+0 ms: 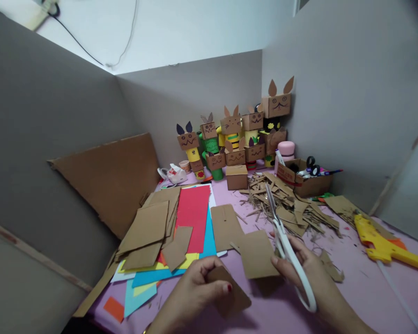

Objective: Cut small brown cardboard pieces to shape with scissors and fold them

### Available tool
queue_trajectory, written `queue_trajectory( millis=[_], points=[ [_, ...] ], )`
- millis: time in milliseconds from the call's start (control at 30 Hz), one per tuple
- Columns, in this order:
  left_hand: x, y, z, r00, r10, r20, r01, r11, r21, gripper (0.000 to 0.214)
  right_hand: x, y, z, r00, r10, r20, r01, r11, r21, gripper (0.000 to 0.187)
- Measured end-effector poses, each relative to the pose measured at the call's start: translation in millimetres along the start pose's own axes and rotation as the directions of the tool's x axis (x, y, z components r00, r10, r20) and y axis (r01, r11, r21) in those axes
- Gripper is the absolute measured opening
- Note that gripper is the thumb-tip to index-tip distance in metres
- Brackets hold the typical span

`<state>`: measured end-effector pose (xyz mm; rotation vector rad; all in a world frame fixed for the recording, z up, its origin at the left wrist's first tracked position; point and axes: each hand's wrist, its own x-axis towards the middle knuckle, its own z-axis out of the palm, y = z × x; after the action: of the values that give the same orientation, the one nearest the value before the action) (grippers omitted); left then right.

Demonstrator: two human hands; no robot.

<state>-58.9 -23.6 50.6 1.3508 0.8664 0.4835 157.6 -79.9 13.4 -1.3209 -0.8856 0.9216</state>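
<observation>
My left hand [191,294] is closed on a small rounded piece of brown cardboard [231,297] at the table's near edge. In my right hand [311,273] I grip white-handled scissors [285,241], whose blades point up and away over a heap of cardboard scraps [292,206]. A squarish cardboard piece [257,254] lies flat on the pink table [348,273] between my two hands.
Stacked cardboard pieces and coloured paper sheets [193,215] lie at left, with a big cardboard sheet [113,178] leaning on the wall. Cardboard box-headed figures [233,137] stand at the back. A small box of pens and scissors [306,178] and a yellow glue gun [379,243] are at right.
</observation>
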Motion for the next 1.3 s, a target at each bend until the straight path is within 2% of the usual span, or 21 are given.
queue_trajectory(
  millis=[100,233,300,400,467,533,600,700,833,900,967,1067,1133,1200,1300],
  points=[
    [3.5,-1.7,-1.2,0.988,0.152,-0.008,-0.152,0.984,-0.092,0.018,-2.3,2.5,-0.1,0.989,-0.039,0.142,0.047,0.997,-0.055,0.050],
    [11.2,-10.0,-2.1,0.950,0.310,-0.035,-0.312,0.949,-0.044,0.015,-10.5,3.6,3.7,0.918,-0.135,0.372,0.157,0.987,-0.029,0.049],
    [15.0,-16.1,0.6,0.953,0.303,-0.018,-0.303,0.950,-0.078,0.014,-14.1,3.6,7.3,0.882,-0.163,0.441,0.173,0.985,0.019,0.049],
    [19.1,-24.7,9.7,0.969,0.233,0.077,-0.212,0.953,-0.218,0.019,-16.2,4.9,12.4,0.841,-0.176,0.511,0.146,0.984,0.099,0.051],
    [20.3,-27.6,17.9,0.974,0.210,0.081,-0.173,0.930,-0.325,0.026,-16.1,7.0,14.6,0.844,-0.156,0.514,0.098,0.985,0.140,0.056],
    [20.4,-27.8,25.4,0.975,0.223,0.022,-0.193,0.885,-0.424,0.035,-16.0,9.3,16.2,0.850,-0.127,0.511,0.051,0.986,0.162,0.063],
    [20.1,-26.3,29.9,0.972,0.233,-0.030,-0.220,0.862,-0.456,0.043,-16.2,11.1,17.8,0.852,-0.110,0.512,0.033,0.987,0.158,0.067],
    [19.5,-22.8,29.3,0.974,0.222,-0.052,-0.222,0.871,-0.439,0.045,-16.1,12.1,20.1,0.851,-0.089,0.517,0.014,0.989,0.148,0.064],
    [17.8,-18.3,24.7,0.980,0.186,-0.077,-0.201,0.931,-0.306,0.027,-13.9,9.8,19.7,0.930,-0.031,0.367,-0.074,0.960,0.269,0.059],
    [17.1,-18.2,25.8,0.979,0.184,-0.089,-0.202,0.937,-0.284,0.024,-13.6,7.2,18.6,0.952,-0.016,0.305,-0.088,0.942,0.324,0.060],
    [17.4,-20.0,28.2,0.976,0.201,-0.085,-0.218,0.931,-0.294,0.027,-14.6,4.7,18.5,0.936,-0.013,0.351,-0.102,0.946,0.307,0.062],
    [19.8,-23.4,28.6,0.967,0.229,-0.113,-0.251,0.936,-0.246,0.036,-16.4,2.9,21.3,0.899,0.024,0.437,-0.110,0.979,0.173,0.053],
    [21.9,-24.1,26.2,0.949,0.235,-0.210,-0.284,0.925,-0.252,0.046,-16.0,3.1,23.5,0.909,0.024,0.417,-0.103,0.981,0.167,0.051],
    [23.8,-24.0,24.2,0.939,0.211,-0.270,-0.292,0.905,-0.309,0.054,-14.1,3.6,24.8,0.938,0.007,0.347,-0.109,0.955,0.276,0.053],
    [25.7,-25.4,25.1,0.968,0.196,-0.155,-0.239,0.907,-0.348,0.055,-11.3,3.6,25.0,0.964,0.016,0.266,-0.124,0.910,0.396,0.057]
  ],
)
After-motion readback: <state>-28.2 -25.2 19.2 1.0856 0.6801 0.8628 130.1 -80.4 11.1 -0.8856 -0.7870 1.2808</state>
